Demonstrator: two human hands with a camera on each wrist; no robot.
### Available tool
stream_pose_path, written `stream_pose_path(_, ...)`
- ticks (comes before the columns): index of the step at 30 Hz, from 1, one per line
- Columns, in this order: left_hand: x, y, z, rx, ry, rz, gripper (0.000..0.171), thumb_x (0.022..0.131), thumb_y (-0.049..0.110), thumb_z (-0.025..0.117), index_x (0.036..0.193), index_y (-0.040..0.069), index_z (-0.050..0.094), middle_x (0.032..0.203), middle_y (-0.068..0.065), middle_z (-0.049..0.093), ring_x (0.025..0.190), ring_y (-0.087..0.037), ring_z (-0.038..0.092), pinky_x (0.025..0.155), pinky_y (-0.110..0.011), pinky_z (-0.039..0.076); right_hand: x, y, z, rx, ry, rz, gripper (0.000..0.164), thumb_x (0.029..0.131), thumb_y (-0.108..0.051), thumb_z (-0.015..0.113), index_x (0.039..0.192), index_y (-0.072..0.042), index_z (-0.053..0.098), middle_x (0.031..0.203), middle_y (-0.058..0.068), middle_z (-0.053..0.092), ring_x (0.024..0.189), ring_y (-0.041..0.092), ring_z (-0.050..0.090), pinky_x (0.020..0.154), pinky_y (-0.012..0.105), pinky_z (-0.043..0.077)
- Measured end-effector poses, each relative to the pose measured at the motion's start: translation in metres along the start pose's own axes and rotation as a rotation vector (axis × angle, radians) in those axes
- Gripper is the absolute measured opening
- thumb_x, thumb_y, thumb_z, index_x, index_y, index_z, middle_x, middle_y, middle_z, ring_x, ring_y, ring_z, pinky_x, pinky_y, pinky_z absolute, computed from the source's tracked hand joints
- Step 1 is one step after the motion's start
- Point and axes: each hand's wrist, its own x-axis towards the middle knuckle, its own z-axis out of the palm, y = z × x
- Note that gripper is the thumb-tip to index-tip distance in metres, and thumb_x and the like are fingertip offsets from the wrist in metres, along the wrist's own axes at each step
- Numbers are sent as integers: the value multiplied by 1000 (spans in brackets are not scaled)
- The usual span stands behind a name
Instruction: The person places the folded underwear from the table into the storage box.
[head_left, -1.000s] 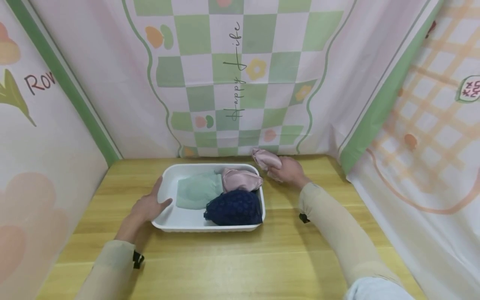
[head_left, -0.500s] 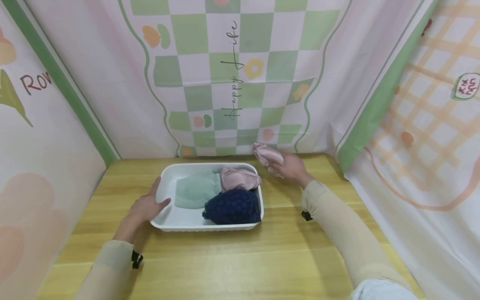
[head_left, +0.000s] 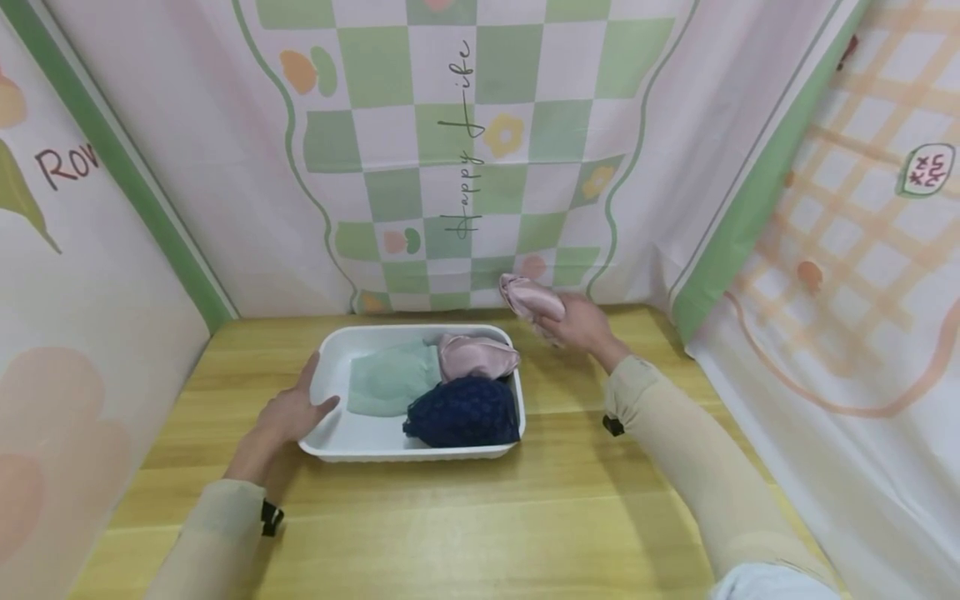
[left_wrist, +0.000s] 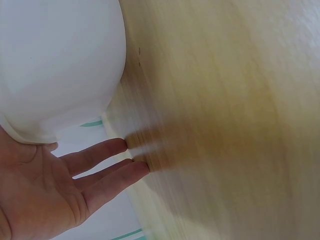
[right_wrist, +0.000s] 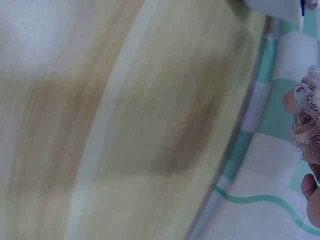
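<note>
My right hand (head_left: 588,325) grips a folded pink satin bra (head_left: 531,296) above the back of the table, right of the tray. Its lace edge (right_wrist: 311,112) and looped straps hang at the border of the right wrist view. My left hand (head_left: 288,412) rests on the left end of the white tray (head_left: 352,454), thumb over the rim. In the left wrist view several fingers (left_wrist: 112,182) stretch out straight under that end, tips at the table. Inside the tray lie a mint-green folded garment (head_left: 393,379), another pink satin piece (head_left: 477,357) and a navy lace one (head_left: 465,414).
The tray stands on a wooden table (head_left: 450,533). A printed curtain (head_left: 442,192) rises behind the table's back edge, with further cloth walls at left (head_left: 67,333) and right (head_left: 847,333).
My right hand has lifted the pink bra slightly higher, and its near end tilts up. The left hand keeps its place on the tray. The head view has shifted a little.
</note>
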Motion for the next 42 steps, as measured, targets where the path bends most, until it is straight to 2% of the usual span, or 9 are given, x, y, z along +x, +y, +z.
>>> stream_pose_path(9,0,0,0,-9,4,0,98,99,60,45,158,17,-20,134,-38,54,96,-39,65,84,-56,53,4,-21,-12,-23,21,-83,55,91,-52,60,117,-3,63,104,18,71,93,36,66,80,53,53)
stream_pose_path(16,-3,3,-2,-16,-8,-9,98,99,58,45,158,17,-21,137,-38,51,99,-40,64,86,-57,52,5,-34,-17,-31,20,-93,51,90,-52,62,110,-6,63,103,16,72,93,35,67,83,51,53)
stream_pose_path(29,-5,4,-3,-10,-3,-10,97,100,57,45,158,17,-21,135,-37,53,96,-37,65,85,-54,52,5,-48,-23,-38,8,-83,57,89,-57,60,114,-5,62,104,16,70,94,35,66,82,51,52)
stream_pose_path(34,-3,3,-1,-7,2,-7,97,100,57,45,158,17,-21,136,-38,53,99,-40,65,86,-56,52,5,-50,-23,-54,-1,-101,58,89,-56,59,115,-5,62,105,17,70,96,36,66,84,52,52)
stream_pose_path(42,-4,4,-1,-15,-14,-17,97,100,57,45,158,17,-21,138,-39,50,103,-42,64,89,-58,51,7,-60,-24,-36,0,-136,67,88,-54,62,132,-3,58,114,20,70,103,39,65,88,53,52)
